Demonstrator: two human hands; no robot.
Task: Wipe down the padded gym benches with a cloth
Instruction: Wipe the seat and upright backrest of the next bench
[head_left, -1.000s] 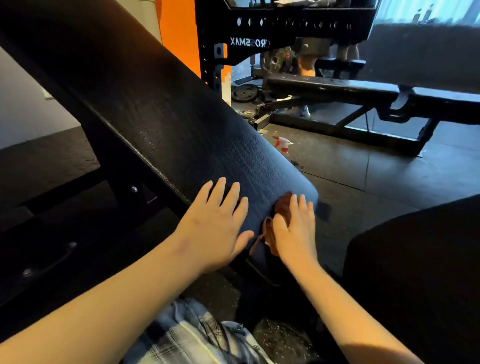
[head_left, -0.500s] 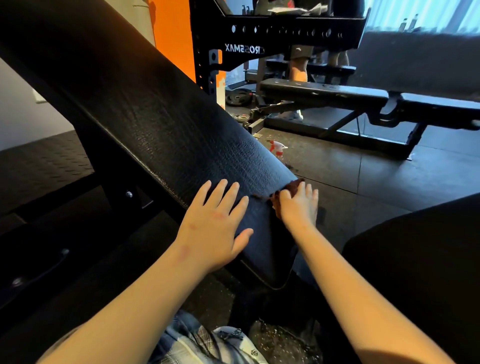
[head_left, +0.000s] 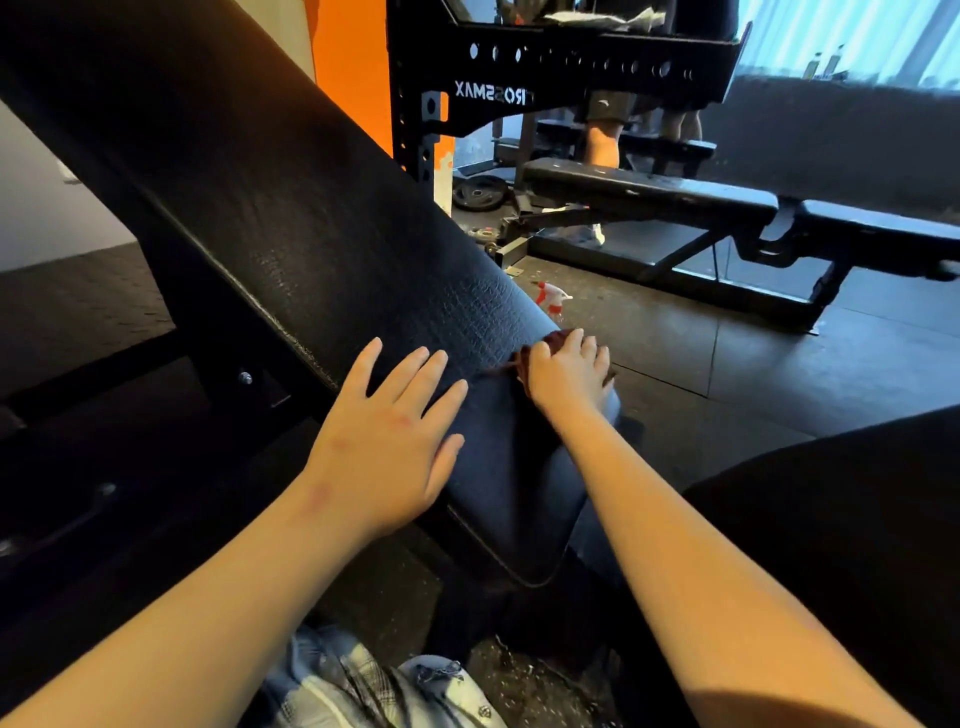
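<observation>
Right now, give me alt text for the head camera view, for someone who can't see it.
A person's right hand holds a dark red cloth against the right edge of a slanted black bench pad, while the left hand rests flat on the pad, fingers spread. A spray bottle sits on the floor beyond, before a second bench.

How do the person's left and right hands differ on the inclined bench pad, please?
The left hand lies flat, fingers spread, bare on the inclined pad; the right hand curls over a dark red cloth at the pad's right edge. The left hand is nearer the camera than the right hand. Both rest on the same pad.
</observation>
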